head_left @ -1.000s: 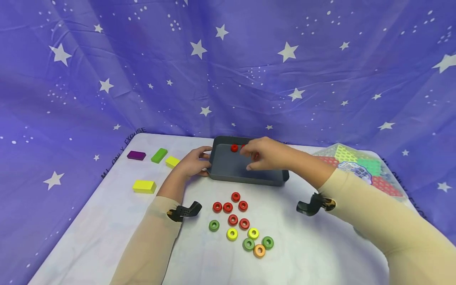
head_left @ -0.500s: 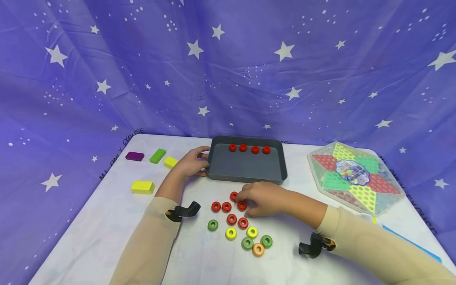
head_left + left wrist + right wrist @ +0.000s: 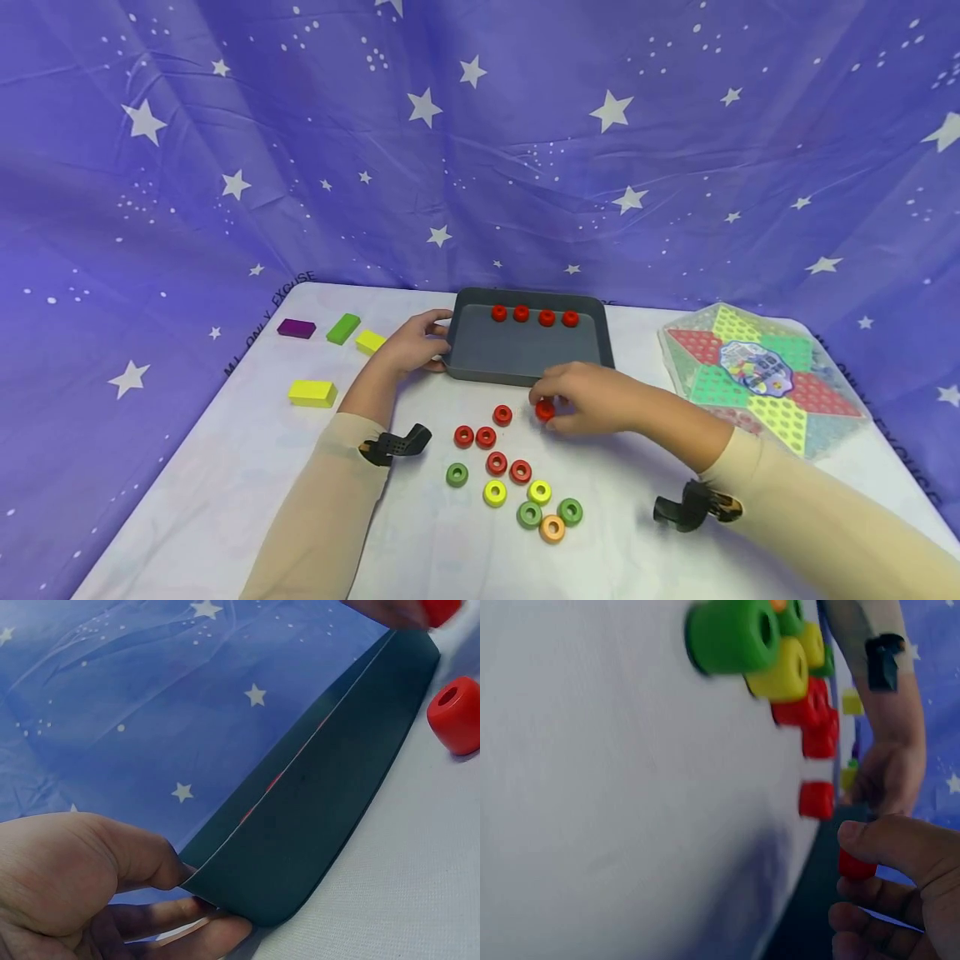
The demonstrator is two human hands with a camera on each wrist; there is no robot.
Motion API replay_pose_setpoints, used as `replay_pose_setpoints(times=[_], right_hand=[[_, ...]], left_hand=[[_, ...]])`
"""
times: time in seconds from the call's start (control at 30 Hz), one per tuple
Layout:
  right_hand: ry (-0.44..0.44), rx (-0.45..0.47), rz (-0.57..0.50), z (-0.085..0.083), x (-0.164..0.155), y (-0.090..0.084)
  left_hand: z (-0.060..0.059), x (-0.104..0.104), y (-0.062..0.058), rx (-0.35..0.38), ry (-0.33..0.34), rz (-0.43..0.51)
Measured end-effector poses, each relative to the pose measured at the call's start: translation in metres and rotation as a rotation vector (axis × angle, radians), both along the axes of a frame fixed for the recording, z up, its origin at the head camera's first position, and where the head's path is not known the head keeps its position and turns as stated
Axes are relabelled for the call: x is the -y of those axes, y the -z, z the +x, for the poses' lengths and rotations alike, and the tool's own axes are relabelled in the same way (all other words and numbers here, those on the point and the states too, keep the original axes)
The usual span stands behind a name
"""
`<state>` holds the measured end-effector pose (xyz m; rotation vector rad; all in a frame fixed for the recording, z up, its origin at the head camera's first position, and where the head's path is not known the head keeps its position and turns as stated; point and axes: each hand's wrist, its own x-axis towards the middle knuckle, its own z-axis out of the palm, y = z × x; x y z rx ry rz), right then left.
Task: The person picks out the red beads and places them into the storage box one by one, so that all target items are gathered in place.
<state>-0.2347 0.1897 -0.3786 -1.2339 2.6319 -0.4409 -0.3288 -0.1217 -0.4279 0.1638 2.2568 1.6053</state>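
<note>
Right hand found just off the near wall of the dark grey tray, fingers curled and pinching one red ring, held at or just above the desk; contact with the surface not determinable. Left hand set at the tray's 9 o'clock corner, thumb over the rim and fingers curled beneath, gripping it. Four red rings lined up inside the tray along its far wall. Five more red rings loose on the desk at 7 o'clock from the held ring, with green, yellow and orange rings clustered nearer the person. Coloured blocks noted well apart at 9 o'clock of the tray; star-patterned game board at 3 o'clock.
</note>
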Motion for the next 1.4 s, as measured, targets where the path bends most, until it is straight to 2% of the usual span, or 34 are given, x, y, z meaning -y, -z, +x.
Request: replay_pose_setpoints(times=[0.3, 0.5, 0.67, 0.83, 1.0, 1.4], right_hand=[[0.047, -0.026, -0.040, -0.043, -0.017, -0.038], [0.028, -0.078, -0.023, -0.071, -0.003, -0.058], [0.002, -0.112, 0.032, -0.093, 0.015, -0.065], [0.009, -0.129, 0.086, -0.112, 0.027, -0.068], [0.004, -0.129, 0.103, -0.130, 0.037, -0.066], [-0.004, -0.122, 0.116, -0.163, 0.074, -0.044]], left_hand=[[0.001, 0.001, -0.002, 0.004, -0.013, -0.003], [0.002, 0.001, -0.002, 0.004, -0.015, -0.006], [0.004, 0.001, 0.000, 0.003, -0.027, -0.016], [0.003, 0.000, 0.002, 0.002, -0.020, -0.017], [0.002, -0.003, -0.001, -0.010, -0.009, -0.008], [0.002, -0.003, -0.003, -0.005, 0.001, -0.026]])
